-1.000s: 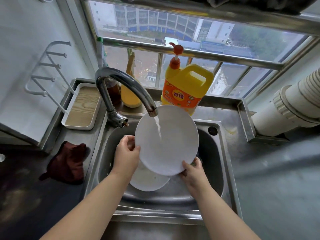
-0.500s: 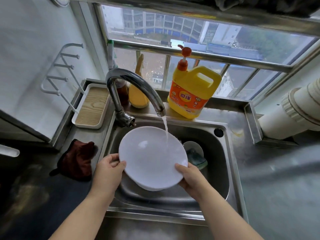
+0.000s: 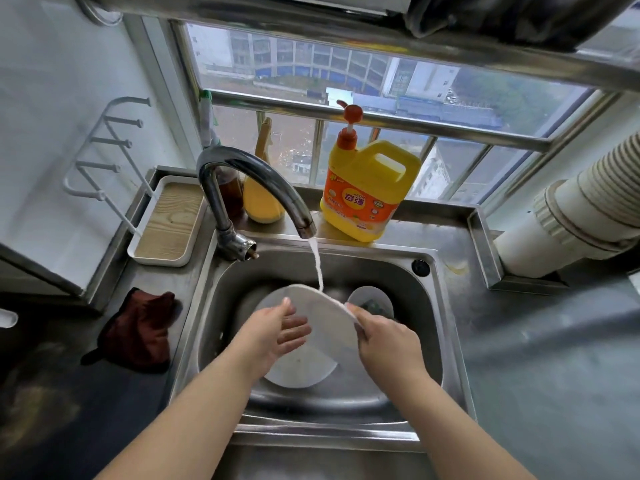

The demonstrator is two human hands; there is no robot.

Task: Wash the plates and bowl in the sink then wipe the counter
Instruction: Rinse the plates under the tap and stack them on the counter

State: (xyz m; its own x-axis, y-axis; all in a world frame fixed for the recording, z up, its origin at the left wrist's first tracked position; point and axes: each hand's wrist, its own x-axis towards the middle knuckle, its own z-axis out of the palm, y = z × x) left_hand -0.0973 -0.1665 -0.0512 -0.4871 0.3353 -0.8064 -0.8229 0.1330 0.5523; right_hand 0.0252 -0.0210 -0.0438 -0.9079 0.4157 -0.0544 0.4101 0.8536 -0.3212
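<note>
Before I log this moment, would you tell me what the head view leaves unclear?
- Bowl: mostly hidden behind the tilted plate and right hand; its contents are unreadable.
- Second plate on the sink floor: top covered by the left hand and the held plate.
- Dark bottle: masked by the faucet.
- Detergent jug: small print unreadable.

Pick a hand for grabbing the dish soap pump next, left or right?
Left, probably. The right hand pinches the tilted plate by its rim under the stream, so it is occupied. The left hand lies flat against the plate's face, fingers straight, and can leave to reach the yellow soap bottle.
</note>
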